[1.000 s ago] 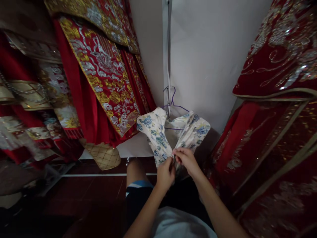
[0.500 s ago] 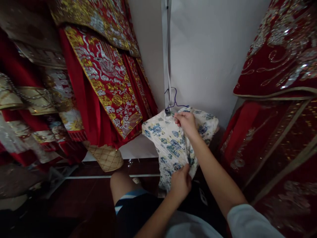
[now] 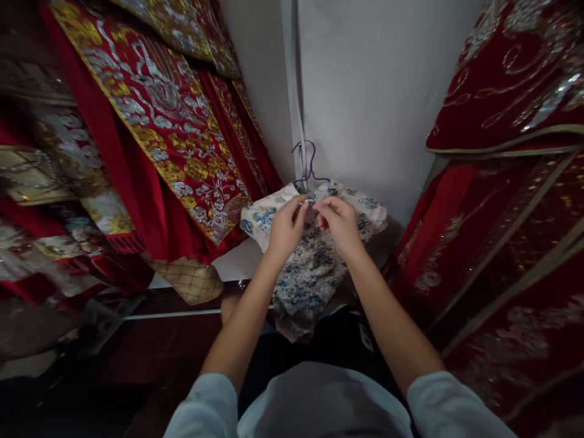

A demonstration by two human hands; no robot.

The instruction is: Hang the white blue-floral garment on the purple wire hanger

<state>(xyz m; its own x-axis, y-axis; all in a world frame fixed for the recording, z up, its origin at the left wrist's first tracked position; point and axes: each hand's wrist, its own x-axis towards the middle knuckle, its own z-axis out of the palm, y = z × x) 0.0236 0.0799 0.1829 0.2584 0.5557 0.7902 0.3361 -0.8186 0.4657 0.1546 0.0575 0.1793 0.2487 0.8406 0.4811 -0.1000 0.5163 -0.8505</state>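
A white shirt with blue flowers [image 3: 310,277] hangs in front of me on a thin purple hanger [image 3: 312,167], its lower part bunched toward my lap. At the neckline, my left hand [image 3: 288,225] is closed in a pinch on the shirt's collar edge. Just beside it, my right hand [image 3: 338,220] pinches the other side of the neck opening. The fingertips of both hands nearly meet, and the small bit of cloth between them is hard to make out.
Red costumes with gold and silver embroidery [image 3: 168,121] hang close on the left. On the right are more dark red beaded garments [image 3: 515,91]. A pale wall [image 3: 365,91] with a vertical white strip [image 3: 295,79] stands behind the hanger. A thin white bar [image 3: 177,314] runs low on the left.
My left hand has moved up from the lower front of the shirt to the neckline beside my right hand. The shirt's lower part now looks more bunched, and the view has shifted slightly.
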